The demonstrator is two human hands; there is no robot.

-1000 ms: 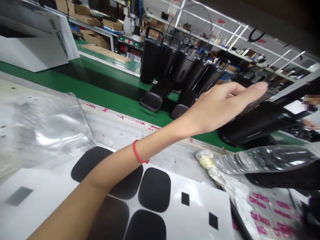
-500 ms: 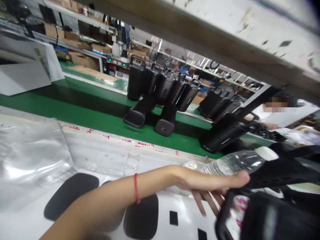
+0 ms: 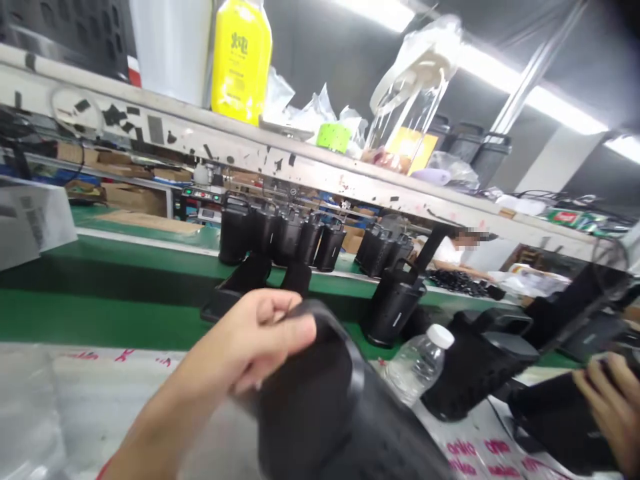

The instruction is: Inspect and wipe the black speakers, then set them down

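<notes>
My left hand (image 3: 265, 340) grips the rim or loop handle at the end of a large black case (image 3: 345, 413), which is tilted and blurred by motion. At the right edge, my right hand (image 3: 613, 403) has its fingers curled over another dark cylindrical case (image 3: 560, 417); part of that hand is cut off. Between them are a clear plastic bottle (image 3: 415, 367) with a white cap and a further black case with a handle (image 3: 483, 367). Small white lettering marks a black case (image 3: 395, 307) standing on the green belt.
Several black cases (image 3: 287, 233) stand along the far side of the green belt (image 3: 125, 293). A shelf (image 3: 325, 170) crosses above, bearing a yellow bottle (image 3: 241, 63) and a clear container (image 3: 410, 93). Clear plastic film (image 3: 30, 407) lies at left. A co-worker (image 3: 450, 250) is behind the belt.
The view has tilted upward, bringing the shelf top into sight. My left hand, earlier stretched out beside the bottle, has closed on the black case. My right hand has come into view.
</notes>
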